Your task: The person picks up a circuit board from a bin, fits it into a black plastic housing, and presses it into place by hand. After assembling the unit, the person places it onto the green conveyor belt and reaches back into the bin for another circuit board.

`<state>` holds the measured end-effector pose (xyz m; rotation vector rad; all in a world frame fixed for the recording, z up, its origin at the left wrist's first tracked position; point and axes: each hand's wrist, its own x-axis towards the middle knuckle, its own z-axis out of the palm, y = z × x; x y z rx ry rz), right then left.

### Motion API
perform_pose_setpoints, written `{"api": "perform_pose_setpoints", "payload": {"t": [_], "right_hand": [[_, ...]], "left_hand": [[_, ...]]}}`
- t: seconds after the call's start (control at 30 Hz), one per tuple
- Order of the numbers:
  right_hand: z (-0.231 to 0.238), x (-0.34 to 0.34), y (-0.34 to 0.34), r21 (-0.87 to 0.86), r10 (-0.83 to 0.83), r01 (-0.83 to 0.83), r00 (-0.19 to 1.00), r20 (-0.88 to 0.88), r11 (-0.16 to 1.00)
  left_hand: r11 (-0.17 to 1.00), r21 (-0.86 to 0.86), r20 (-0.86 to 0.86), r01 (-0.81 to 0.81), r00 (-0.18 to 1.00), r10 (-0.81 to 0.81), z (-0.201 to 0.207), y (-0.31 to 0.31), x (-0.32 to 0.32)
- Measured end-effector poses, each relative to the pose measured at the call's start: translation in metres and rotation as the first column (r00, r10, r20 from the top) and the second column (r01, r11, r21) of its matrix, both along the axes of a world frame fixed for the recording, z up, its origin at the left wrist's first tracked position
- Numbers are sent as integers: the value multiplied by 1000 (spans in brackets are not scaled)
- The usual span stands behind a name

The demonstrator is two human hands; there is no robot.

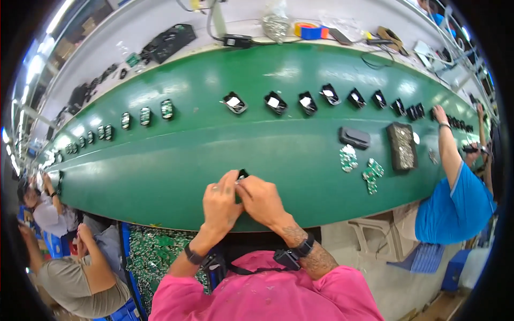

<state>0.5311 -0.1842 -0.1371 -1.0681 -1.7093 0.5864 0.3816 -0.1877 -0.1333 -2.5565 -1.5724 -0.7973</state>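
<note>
Above the near part of the green work table [160, 150], my left hand [220, 202] and my right hand [261, 199] meet, fingers closed around a small black casing [243, 174]. Only its dark top end shows between the fingertips; the rest is covered by my hands. To the right lie two small piles of green circuit boards, one pile [348, 158] beside a dark grey case [354, 137] and the other pile [372, 175] nearer to me.
Open black casings [276, 102] line the table's far half; green-board units [145, 116] stand in a row to the left. A dark tray [400, 147] of small metal parts sits at right. A co-worker in blue [455, 203] reaches in. Below left is a bin of boards [160, 257].
</note>
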Motion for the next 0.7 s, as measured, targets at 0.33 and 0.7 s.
{"api": "perform_pose_setpoints", "payload": {"t": [0.33, 0.7], "right_hand": [[6, 149, -26, -159, -687, 720, 693, 219, 675], [-31, 253, 1, -371, -586, 665, 746, 316, 648]], "left_hand": [[677, -634, 743, 374, 537, 399, 22, -39, 33], [461, -509, 829, 727, 269, 491, 22, -48, 63]]}}
